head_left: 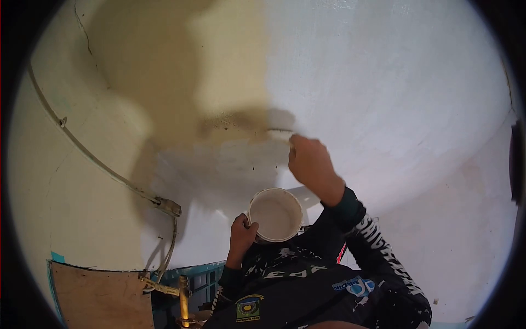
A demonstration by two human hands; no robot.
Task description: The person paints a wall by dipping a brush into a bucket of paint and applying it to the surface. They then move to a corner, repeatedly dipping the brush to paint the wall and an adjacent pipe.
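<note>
The narrow pale tool [280, 131] is showing only as a thin edge beside the right hand [313, 164]; the fist is hiding its handle, and its exact kind is hard to make out. Whether its edge is touching the wall [361, 71] is also unclear. The right hand is curling tightly, its fingers closing around the tool at the lower edge of the yellowish area. The left hand [242, 237] is gripping the near-left side of the round bucket [275, 215], its thumb lying over the rim and its other fingers partly hiding behind the side. The bucket is sitting in front of the person's dark shirt, below the right hand, and is holding pale contents. At lower left, the picture's dark border is cutting off a brown panel [98, 296], while a cable [90, 156] is running along the wall.
</note>
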